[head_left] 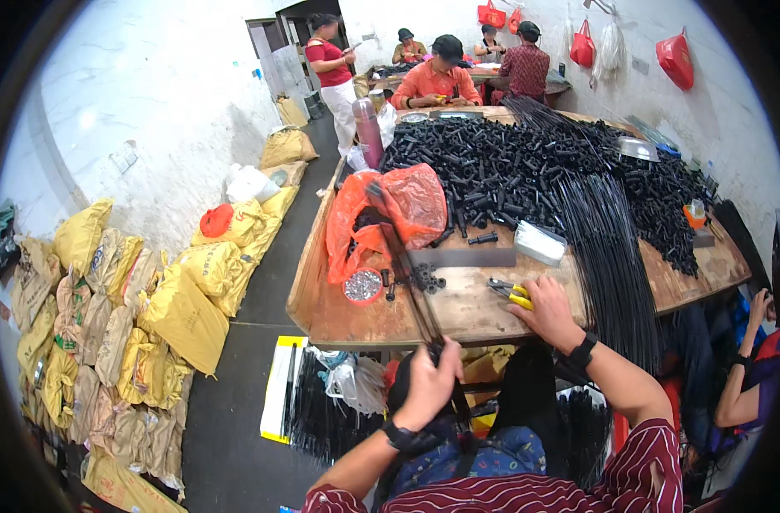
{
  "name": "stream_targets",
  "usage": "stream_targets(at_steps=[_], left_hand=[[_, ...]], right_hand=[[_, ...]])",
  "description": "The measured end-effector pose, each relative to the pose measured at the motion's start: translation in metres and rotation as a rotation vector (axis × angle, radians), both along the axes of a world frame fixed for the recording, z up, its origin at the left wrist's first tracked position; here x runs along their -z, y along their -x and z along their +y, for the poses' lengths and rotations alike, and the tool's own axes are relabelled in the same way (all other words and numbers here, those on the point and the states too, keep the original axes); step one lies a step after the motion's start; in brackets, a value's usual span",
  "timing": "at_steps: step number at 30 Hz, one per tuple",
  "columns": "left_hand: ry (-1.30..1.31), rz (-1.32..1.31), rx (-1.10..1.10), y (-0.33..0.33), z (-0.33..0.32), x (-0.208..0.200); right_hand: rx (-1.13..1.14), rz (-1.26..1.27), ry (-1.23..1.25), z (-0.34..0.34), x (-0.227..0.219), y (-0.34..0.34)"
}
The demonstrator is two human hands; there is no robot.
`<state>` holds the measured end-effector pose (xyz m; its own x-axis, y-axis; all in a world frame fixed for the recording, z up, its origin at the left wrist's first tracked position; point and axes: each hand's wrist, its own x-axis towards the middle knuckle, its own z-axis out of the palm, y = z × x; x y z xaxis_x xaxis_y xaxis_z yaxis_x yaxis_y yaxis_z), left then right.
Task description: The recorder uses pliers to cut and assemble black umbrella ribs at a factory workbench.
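Note:
My left hand (430, 385) is closed around a few long, thin black rods (407, 261), held at the table's front edge. They slant up past an orange-red plastic bag (417, 192) and look blurred. On the tabletop, my right hand (550, 315) has its fingers closed on the yellow handle of a pair of pliers (521, 301), whose jaws point left. Between the hands lie small black rings (426, 278), near a flat metal strip (471, 257). A round dish of small silvery pieces (362, 286) sits at the left, beside two black tubular parts (390, 289).
A big heap of black tubular parts (492, 162) covers the table (347, 318). Long black rods (610, 265) hang over its front edge, right of a clear box (540, 243). Yellow sacks (185, 316) line the left wall. People sit beyond the table; another person's arm (740, 372) is at right.

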<state>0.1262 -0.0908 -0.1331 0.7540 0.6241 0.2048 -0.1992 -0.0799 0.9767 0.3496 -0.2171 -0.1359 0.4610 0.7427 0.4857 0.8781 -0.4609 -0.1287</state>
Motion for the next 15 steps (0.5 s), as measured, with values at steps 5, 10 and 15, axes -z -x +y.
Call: stream_targets(at_steps=[5, 10, 15], left_hand=[[-0.079, -0.114, -0.440, 0.045, 0.060, -0.093], [-0.019, -0.395, -0.671, 0.119, 0.137, -0.082], [-0.133, 0.334, -1.009, 0.224, 0.189, 0.069]], right_hand=[[-0.001, -0.107, -0.009, 0.009, 0.012, -0.010], [0.050, -0.140, 0.033, 0.007, 0.003, -0.019], [0.045, -0.136, 0.143, 0.015, 0.003, -0.010]])
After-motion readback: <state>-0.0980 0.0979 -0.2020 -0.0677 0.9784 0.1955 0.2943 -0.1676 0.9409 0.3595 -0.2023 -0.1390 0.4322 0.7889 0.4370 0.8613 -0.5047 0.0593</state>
